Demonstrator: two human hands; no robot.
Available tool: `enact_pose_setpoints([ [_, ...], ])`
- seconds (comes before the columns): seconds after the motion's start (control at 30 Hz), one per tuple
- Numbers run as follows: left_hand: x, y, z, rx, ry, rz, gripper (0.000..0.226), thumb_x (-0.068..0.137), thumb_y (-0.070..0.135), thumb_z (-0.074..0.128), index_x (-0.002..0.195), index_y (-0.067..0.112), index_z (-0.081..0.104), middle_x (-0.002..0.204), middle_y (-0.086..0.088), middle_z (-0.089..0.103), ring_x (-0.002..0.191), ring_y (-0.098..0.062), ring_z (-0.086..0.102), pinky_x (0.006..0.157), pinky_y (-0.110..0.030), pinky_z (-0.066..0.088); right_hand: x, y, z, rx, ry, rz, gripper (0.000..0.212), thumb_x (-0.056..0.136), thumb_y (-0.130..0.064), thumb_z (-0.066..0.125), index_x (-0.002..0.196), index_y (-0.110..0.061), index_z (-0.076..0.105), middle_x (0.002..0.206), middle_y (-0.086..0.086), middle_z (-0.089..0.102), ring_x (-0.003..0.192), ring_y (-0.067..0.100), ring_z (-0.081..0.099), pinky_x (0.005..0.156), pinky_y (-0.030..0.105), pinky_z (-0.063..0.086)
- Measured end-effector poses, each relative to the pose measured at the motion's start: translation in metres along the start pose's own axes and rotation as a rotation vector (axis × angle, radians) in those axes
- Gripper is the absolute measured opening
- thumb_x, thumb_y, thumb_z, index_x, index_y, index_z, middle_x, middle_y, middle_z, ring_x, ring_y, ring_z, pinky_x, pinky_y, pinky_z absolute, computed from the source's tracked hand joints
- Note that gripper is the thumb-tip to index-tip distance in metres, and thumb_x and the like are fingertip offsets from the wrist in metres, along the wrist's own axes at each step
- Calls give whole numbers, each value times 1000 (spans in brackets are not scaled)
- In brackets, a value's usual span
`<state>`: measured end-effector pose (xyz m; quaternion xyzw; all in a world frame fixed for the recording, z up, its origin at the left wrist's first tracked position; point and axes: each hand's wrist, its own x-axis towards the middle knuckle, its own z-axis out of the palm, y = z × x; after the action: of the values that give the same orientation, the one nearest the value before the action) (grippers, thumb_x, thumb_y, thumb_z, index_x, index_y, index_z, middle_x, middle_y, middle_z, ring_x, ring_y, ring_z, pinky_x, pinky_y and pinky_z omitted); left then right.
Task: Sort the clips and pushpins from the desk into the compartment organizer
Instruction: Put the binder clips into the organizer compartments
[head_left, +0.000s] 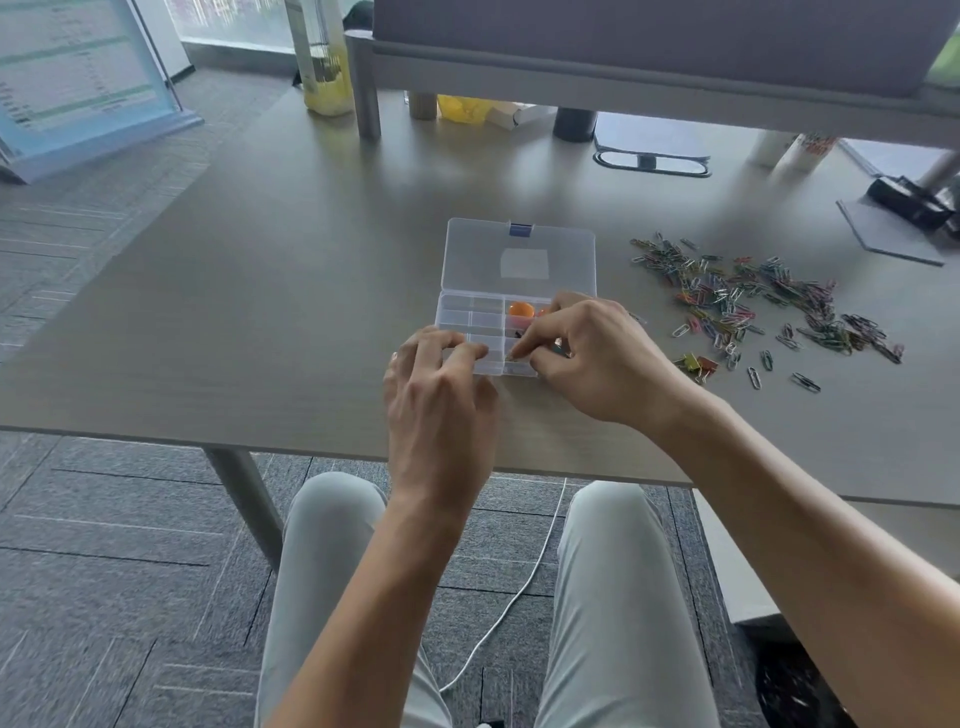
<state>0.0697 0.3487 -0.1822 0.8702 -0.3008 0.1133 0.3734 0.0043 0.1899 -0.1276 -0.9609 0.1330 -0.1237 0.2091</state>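
Note:
A clear plastic compartment organizer (470, 317) lies on the desk with its lid (519, 254) folded back flat. An orange pushpin (521, 310) sits in a far compartment. My left hand (439, 395) rests on the organizer's near left corner, fingers curled on its edge. My right hand (597, 358) hovers over the near right compartments, its thumb and forefinger pinched at a small item that I cannot make out. A loose heap of coloured paper clips (753, 301) spreads over the desk to the right. A few small binder clips (693, 362) lie near my right wrist.
A grey desk (260, 312) with its front edge close to my knees. At the back stand a yellow-bottomed bottle (322, 67), a dark cup (574, 123) and a partition screen. A grey pad (883, 234) with a black object lies far right. A white cable hangs below the desk.

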Motion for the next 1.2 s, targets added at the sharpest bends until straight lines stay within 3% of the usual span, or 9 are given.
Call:
enact_pose_setpoints([
  [0.23, 0, -2, 1, 22, 14, 9, 28, 85, 15, 62, 111, 15, 73, 118, -3, 64, 125, -26, 52, 105, -49, 42, 6, -2, 0, -91, -121, -24, 19, 91, -39, 68, 104, -33, 80, 103, -6, 70, 112, 19, 65, 95, 32, 46],
  [0.43, 0, 0, 2, 46, 8, 5, 29, 86, 16, 61, 112, 15, 74, 119, -3, 65, 127, -26, 51, 107, -49, 41, 12, 4, 1, 17, -145, 15, 12, 85, -45, 73, 88, -35, 78, 73, -12, 56, 114, 17, 69, 90, 40, 54],
  [0.57, 1, 0, 2, 49, 15, -6, 28, 86, 14, 61, 111, 16, 74, 119, -3, 65, 127, -26, 51, 107, -49, 41, 15, 2, -2, 19, -134, 21, 9, 86, -42, 78, 84, -34, 78, 66, -19, 52, 89, -5, 64, 78, 27, 44],
  [0.63, 1, 0, 3, 52, 17, -6, 28, 87, 14, 61, 111, 16, 74, 119, -3, 65, 127, -26, 51, 107, -49, 41, 16, 3, -3, 53, -140, 46, 8, 86, -39, 80, 81, -34, 77, 60, -26, 47, 102, -9, 63, 77, 22, 38],
  [0.7, 1, 0, 3, 55, 17, -5, 27, 87, 13, 62, 111, 16, 74, 119, -3, 65, 127, -26, 51, 107, -49, 41, 17, 3, -3, 83, -147, 39, 10, 85, -37, 82, 77, -34, 76, 56, -26, 49, 122, 0, 62, 78, 23, 41],
  [0.8, 0, 0, 3, 57, 21, -5, 27, 87, 13, 62, 111, 16, 74, 119, -3, 65, 127, -26, 52, 107, -49, 41, 18, 3, -3, 124, -147, 55, 9, 84, -33, 84, 79, -29, 77, 53, -32, 54, 126, -1, 61, 78, 21, 44],
  [1.0, 0, 2, 2, 50, 20, -7, 27, 88, 13, 60, 111, 17, 74, 119, -3, 66, 127, -26, 51, 107, -49, 40, 17, 2, -2, 190, -79, 87, 13, 78, -31, 88, 80, -23, 78, 65, -10, 69, 108, 18, 73, 89, 39, 58],
  [1.1, 0, 1, 2, 46, 22, -7, 26, 88, 14, 60, 111, 17, 73, 119, -3, 65, 127, -25, 51, 108, -48, 40, 13, 1, -1, 169, 3, 73, 10, 87, -30, 79, 83, -21, 77, 80, -3, 77, 94, 14, 74, 81, 34, 57],
  [1.2, 1, 1, 2, 56, 19, -10, 26, 88, 14, 61, 111, 18, 73, 120, -3, 65, 128, -24, 50, 109, -48, 39, 10, -3, -4, 155, 72, 68, 8, 89, -27, 77, 85, -21, 78, 74, -6, 75, 65, 1, 63, 63, 19, 48],
])
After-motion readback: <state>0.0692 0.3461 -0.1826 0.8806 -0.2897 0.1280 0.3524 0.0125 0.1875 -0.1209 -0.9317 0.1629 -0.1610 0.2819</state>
